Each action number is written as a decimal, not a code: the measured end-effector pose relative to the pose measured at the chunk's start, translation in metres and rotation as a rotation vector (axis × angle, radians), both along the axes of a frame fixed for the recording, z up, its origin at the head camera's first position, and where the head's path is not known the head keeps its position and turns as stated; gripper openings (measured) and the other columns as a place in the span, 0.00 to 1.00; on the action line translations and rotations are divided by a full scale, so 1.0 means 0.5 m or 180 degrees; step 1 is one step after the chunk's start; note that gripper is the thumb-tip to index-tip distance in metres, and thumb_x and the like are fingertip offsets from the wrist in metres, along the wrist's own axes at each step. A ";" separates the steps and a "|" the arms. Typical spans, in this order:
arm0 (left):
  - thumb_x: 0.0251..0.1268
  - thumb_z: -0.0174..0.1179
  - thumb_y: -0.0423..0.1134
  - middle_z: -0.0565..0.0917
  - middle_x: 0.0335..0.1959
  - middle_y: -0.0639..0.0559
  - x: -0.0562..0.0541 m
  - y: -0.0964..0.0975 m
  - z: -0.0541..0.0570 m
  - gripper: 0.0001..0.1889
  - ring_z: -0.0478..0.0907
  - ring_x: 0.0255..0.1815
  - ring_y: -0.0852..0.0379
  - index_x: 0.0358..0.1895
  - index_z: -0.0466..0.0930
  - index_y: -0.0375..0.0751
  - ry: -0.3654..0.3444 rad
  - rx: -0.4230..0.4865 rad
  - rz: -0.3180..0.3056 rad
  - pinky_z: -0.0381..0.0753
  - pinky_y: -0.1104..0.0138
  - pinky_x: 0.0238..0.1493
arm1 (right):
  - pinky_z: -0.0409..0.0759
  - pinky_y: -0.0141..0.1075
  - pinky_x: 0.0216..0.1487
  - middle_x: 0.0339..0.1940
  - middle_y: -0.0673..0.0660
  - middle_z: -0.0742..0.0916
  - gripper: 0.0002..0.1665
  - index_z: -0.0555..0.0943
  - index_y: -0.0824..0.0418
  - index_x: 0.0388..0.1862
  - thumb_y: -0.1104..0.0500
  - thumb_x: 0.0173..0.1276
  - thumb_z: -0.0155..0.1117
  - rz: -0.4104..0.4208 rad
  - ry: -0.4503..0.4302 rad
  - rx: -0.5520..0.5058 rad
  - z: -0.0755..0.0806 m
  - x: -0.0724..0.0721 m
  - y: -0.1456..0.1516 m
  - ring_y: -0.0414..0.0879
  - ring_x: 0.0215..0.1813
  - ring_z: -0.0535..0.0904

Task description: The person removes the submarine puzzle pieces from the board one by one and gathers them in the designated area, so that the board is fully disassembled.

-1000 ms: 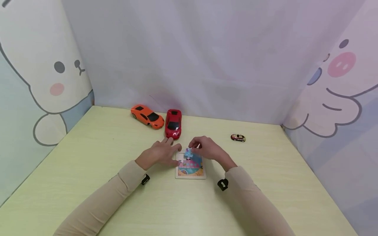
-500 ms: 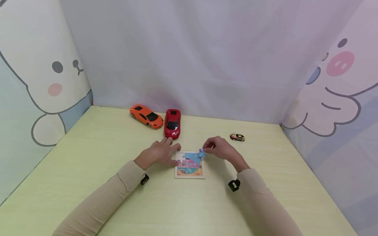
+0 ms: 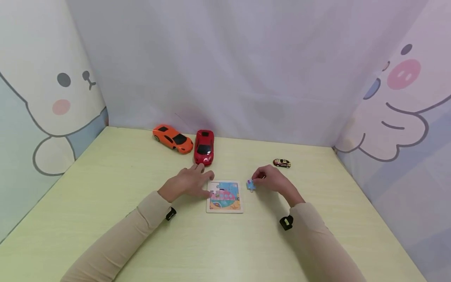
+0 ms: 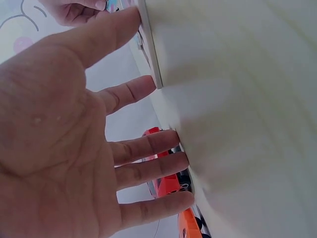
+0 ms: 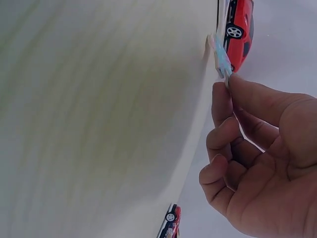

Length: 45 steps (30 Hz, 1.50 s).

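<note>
My right hand (image 3: 275,180) pinches a light blue jigsaw piece (image 3: 250,185) between thumb and index finger, just right of the puzzle. In the right wrist view the jigsaw piece (image 5: 221,54) is seen nearly edge-on, close over the table. The square jigsaw puzzle (image 3: 225,199) lies in a pale tray, with a pink and blue sea picture and a bare patch at its upper left. My left hand (image 3: 188,182) spreads at the tray's left side, thumb and index fingertip at the edge. In the left wrist view the left hand (image 4: 64,129) has its fingers straight.
An orange toy car (image 3: 172,139) and a red toy car (image 3: 204,147) stand behind the left hand, the red one right by its fingertips. A small patterned toy car (image 3: 282,163) sits beyond the right hand. A fabric backdrop (image 3: 225,70) closes off the table's far side.
My right hand has lifted the jigsaw piece off the puzzle's upper part and carried it right, past the tray's edge. The left hand stays in place.
</note>
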<state>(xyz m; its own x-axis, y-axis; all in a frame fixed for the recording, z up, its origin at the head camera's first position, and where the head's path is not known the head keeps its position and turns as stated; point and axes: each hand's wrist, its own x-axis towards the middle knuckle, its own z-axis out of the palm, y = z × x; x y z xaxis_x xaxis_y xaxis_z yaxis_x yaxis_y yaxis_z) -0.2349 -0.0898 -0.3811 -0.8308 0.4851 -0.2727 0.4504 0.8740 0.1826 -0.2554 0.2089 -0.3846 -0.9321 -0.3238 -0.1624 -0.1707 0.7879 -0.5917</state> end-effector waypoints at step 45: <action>0.62 0.68 0.57 0.70 0.55 0.44 0.003 -0.005 0.008 0.28 0.68 0.56 0.48 0.63 0.72 0.55 -0.0047 0.0023 -0.0014 0.76 0.51 0.52 | 0.74 0.37 0.37 0.34 0.53 0.83 0.06 0.86 0.61 0.44 0.62 0.71 0.66 0.0289 -0.0094 0.0066 0.024 0.002 -0.075 0.45 0.34 0.75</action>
<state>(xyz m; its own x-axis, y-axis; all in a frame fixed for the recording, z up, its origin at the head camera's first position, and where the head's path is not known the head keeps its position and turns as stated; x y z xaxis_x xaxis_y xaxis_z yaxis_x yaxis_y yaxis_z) -0.2334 -0.0921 -0.3769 -0.8245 0.4908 -0.2816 0.4515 0.8706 0.1955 -0.2546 0.1714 -0.3724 -0.8938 -0.4030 -0.1968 -0.2247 0.7822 -0.5811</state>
